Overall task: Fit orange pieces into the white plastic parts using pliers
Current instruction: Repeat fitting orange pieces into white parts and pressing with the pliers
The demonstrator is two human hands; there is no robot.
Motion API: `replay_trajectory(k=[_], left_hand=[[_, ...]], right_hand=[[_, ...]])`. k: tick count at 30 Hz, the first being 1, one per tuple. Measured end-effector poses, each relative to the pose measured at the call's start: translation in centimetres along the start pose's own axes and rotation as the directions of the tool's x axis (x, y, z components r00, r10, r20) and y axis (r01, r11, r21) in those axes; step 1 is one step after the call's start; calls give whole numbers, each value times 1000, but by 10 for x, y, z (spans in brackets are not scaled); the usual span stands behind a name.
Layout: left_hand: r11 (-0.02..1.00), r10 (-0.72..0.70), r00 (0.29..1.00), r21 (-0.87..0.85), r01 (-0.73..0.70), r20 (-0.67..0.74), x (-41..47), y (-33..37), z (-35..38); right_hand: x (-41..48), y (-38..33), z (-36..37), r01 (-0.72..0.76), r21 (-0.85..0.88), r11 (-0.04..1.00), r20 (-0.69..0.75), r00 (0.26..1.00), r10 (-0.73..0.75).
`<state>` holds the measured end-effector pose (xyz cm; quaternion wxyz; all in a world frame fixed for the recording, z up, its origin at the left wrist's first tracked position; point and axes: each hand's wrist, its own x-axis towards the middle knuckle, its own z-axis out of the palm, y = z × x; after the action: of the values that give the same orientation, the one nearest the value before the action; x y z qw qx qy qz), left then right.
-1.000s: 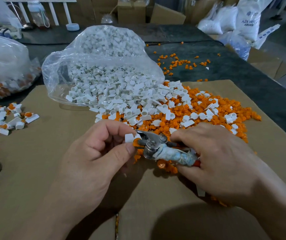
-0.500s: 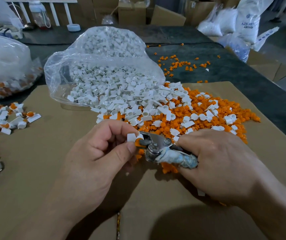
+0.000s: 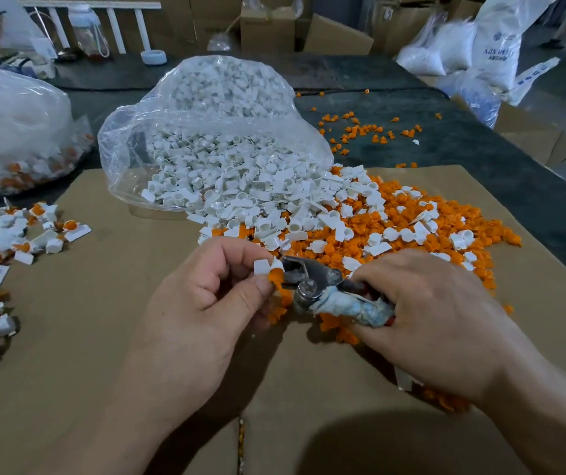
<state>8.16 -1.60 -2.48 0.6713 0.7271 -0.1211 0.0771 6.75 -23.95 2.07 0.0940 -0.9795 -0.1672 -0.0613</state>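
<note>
White plastic part with orange piece, pinched between thumb and forefinger of left hand, just near of the mixed pile on the cardboard-covered tabletop. Nose of pliers touching it from the right; handles gripped in curled right hand. Grips and positions almost unchanged from one second earlier.
</note>
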Motion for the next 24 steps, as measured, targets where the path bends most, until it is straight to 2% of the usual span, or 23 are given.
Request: replay_trajectory(k=[4, 7, 11, 14, 16, 20, 24], left_hand=[[996, -93, 988, -28, 90, -121, 1, 3, -1], [991, -133, 987, 0, 134, -86, -2, 8, 4], [983, -142, 988, 110, 148, -67, -7, 13, 7], [960, -128, 986, 237, 149, -103, -11, 18, 9], [962, -117, 987, 234, 141, -114, -13, 20, 12], [983, -58, 997, 172, 67, -56, -16, 18, 17], [992, -13, 1000, 126, 12, 14, -17, 18, 17]], right_hand=[[3, 5, 2, -50, -83, 995, 5, 999, 51], [5, 5, 3, -100, -164, 981, 43, 993, 108], [4, 0, 3, -111, -120, 987, 5, 994, 112], [2, -7, 0, -13, -1, 1000, -148, 989, 13], [1, -18, -1, 99, 66, 993, -243, 967, -80], [1, -36, 2, 255, 88, 963, -195, 952, -235], [-1, -32, -1, 245, 71, 967, -191, 955, -228]])
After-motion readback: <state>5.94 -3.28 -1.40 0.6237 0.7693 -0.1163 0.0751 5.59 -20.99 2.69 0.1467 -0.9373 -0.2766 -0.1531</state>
